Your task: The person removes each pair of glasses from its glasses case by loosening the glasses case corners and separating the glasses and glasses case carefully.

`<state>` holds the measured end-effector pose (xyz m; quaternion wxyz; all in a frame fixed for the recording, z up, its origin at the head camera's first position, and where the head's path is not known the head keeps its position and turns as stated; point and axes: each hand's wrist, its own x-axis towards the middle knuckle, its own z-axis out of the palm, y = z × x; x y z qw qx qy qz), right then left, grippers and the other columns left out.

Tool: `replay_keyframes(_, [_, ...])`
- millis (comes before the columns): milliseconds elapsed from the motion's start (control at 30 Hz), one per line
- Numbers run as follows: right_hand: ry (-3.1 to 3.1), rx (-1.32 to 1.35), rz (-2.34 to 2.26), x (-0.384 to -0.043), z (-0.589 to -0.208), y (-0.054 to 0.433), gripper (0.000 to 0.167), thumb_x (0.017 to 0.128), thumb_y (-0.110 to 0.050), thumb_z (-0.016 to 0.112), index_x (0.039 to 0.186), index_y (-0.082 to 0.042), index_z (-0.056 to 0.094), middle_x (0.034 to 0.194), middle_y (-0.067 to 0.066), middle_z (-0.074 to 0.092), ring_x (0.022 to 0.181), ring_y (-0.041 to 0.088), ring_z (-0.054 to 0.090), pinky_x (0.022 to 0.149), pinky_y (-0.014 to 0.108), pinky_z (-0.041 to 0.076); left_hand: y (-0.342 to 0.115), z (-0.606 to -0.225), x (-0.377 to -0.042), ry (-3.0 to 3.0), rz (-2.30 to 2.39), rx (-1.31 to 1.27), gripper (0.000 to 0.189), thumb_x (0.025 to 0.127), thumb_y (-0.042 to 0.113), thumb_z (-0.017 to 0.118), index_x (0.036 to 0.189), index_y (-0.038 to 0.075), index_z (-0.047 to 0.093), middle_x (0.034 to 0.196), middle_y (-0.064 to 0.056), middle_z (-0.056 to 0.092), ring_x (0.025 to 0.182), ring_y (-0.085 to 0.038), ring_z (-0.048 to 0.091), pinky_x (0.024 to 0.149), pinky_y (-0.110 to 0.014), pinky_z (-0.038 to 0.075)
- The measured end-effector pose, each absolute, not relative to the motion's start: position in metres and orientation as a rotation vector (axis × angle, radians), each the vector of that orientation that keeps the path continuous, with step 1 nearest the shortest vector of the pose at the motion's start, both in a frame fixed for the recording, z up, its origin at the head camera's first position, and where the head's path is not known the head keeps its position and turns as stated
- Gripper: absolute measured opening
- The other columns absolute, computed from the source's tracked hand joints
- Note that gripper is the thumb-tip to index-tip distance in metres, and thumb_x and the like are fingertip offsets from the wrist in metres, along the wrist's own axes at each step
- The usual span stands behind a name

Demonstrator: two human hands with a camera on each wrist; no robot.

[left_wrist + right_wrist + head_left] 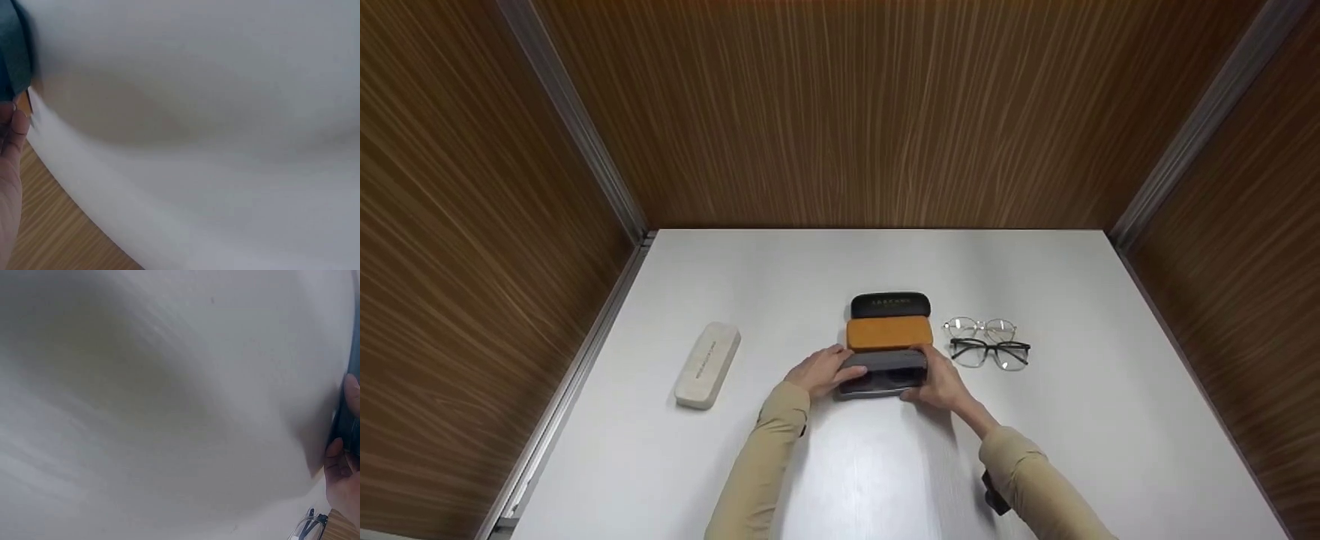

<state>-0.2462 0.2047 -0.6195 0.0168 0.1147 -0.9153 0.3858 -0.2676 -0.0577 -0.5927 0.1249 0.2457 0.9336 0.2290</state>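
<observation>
A dark grey glasses case (883, 375) lies crosswise in front of two other cases, with a dark glossy band along its front. At its left end is my left hand (819, 371), fingers by the back corner and thumb over the front. My right hand (941, 381) grips the right end, thumb low at the front and fingers at the back. The left wrist view catches a corner of the grey case (14, 53) beside the left fingertips (20, 122). In the right wrist view, the right hand (343, 486) holds the case (351, 430) at the frame edge.
Directly behind is an orange glasses case (889, 332), then a black case (890, 304) with lettering. Thin-framed glasses (980, 328) and black-framed glasses (990, 353) lie to the right. A cream case (708, 366) lies apart on the left. Wood-grain panels (840, 112) enclose the white table (1110, 420).
</observation>
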Motion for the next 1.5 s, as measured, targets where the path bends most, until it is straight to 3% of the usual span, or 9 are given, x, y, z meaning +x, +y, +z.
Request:
replay_keyframes(200, [-2.826,0.368,1.226,-0.245,-0.619,0.204,0.094,0.054,-0.009,0.097,0.135,-0.001,0.051,0.129,0.024,0.064,0.12,0.043,0.06,0.109,0.059,0.045,-0.059,-0.593,-0.272,2.651,0.86,0.627,0.065,0.103,0.055,0.046,0.138,0.003,0.059,0.139,-0.019,0.06,0.132,-0.033,0.056,0.117,-0.044,0.042])
replay_keyframes(267, [-2.828,0.361,1.241,-0.246,-0.618,0.203,0.093,0.054,-0.008,0.098,0.134,-0.002,0.051,0.124,0.021,0.065,0.105,0.037,0.064,0.1,0.053,0.051,-0.06,-0.595,-0.272,2.615,0.962,0.577,0.065,0.102,0.057,0.046,0.138,0.004,0.06,0.137,-0.018,0.061,0.132,-0.032,0.056,0.117,-0.044,0.042])
replay_keyframes(400, [-2.834,0.342,1.267,-0.247,-0.618,0.202,0.097,0.053,-0.007,0.098,0.137,-0.004,0.05,0.116,0.017,0.066,0.086,0.024,0.06,0.086,0.045,0.052,-0.06,-0.604,-0.27,2.498,1.235,0.433,0.066,0.103,0.058,0.043,0.139,0.005,0.055,0.142,-0.018,0.057,0.138,-0.034,0.05,0.12,-0.047,0.037])
replay_keyframes(600, [-2.824,0.349,1.328,-0.245,-0.622,0.201,0.106,0.053,-0.004,0.097,0.144,-0.003,0.042,0.118,0.019,0.064,0.101,0.031,0.061,0.1,0.054,0.049,-0.059,-0.618,-0.264,2.336,1.506,0.259,0.06,0.106,0.055,0.037,0.141,0.008,0.049,0.15,-0.018,0.05,0.146,-0.037,0.04,0.124,-0.051,0.03])
replay_keyframes(800, [-2.832,0.366,1.354,-0.245,-0.622,0.205,0.102,0.056,-0.004,0.096,0.143,-0.004,0.042,0.117,0.018,0.062,0.083,0.02,0.06,0.085,0.04,0.051,-0.058,-0.622,-0.262,2.203,1.637,0.161,0.063,0.106,0.051,0.033,0.149,0.006,0.043,0.158,-0.02,0.04,0.153,-0.04,0.027,0.128,-0.054,0.02])
replay_keyframes(967, [-2.831,0.417,1.352,-0.246,-0.623,0.211,0.1,0.06,-0.007,0.095,0.143,-0.001,0.039,0.117,0.02,0.061,0.077,0.016,0.059,0.074,0.03,0.05,-0.056,-0.622,-0.265,2.124,1.711,0.15,0.061,0.106,0.049,0.033,0.147,0.005,0.046,0.155,-0.019,0.044,0.151,-0.039,0.031,0.125,-0.055,0.026])
replay_keyframes(1400, [-2.913,0.605,1.321,-0.248,-0.612,0.228,0.1,0.071,-0.002,0.086,0.152,0.006,0.028,0.128,0.029,0.059,0.077,0.018,0.06,0.065,0.022,0.046,-0.052,-0.626,-0.27,2.092,1.767,0.118,0.058,0.105,0.045,0.039,0.146,0.005,0.049,0.154,-0.019,0.046,0.145,-0.038,0.041,0.117,-0.053,0.038])
replay_keyframes(1500, [-2.944,0.611,1.316,-0.248,-0.608,0.231,0.1,0.071,-0.001,0.086,0.152,0.009,0.027,0.117,0.03,0.065,0.074,0.017,0.061,0.064,0.022,0.047,-0.051,-0.627,-0.27,2.085,1.771,0.116,0.058,0.105,0.044,0.04,0.147,0.005,0.049,0.155,-0.019,0.045,0.147,-0.038,0.039,0.119,-0.054,0.036])
